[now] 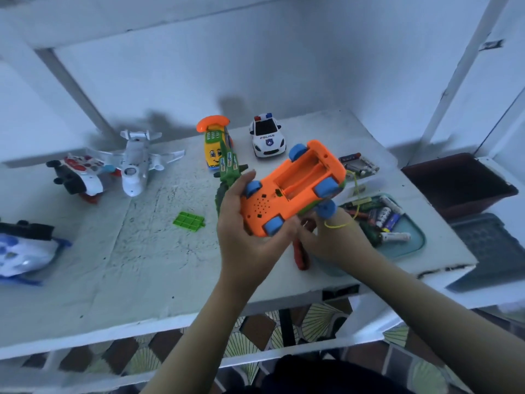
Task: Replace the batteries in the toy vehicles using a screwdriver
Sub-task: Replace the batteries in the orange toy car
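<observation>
Step in hand: battery change on 1 toy, with the bay open and empty. The left grip (241, 223) wraps its fingers and thumb around the rear end of the orange toy car (292, 189) and holds it upside down above the desk (142, 251), all 4 blue wheels facing up. The right grip (332, 240) sits under the car's near right corner, just beside 1 wheel. Its fingers are hidden, so it cannot be determined whether they clamp the car or only support it. A yellow cord (341, 224) from the car drapes over this grip.

A red-handled tool (301, 255), probably the screwdriver, shows below the right grip. Whether that grip holds it cannot be determined.

The battery bay (304, 177) lies between the 2 grips, unobstructed from above. The green cover (189, 221) lies on the desk to the left, well apart from the car.

Next move, as judged: free the right grip, take fresh cells from the loose batteries (389, 217) in the teal tray (417, 245) just to the right, and seat them with correct polarity. Then refit the cover and drive the screw.

Farther back stand a police car (267, 136) and other toys.
</observation>
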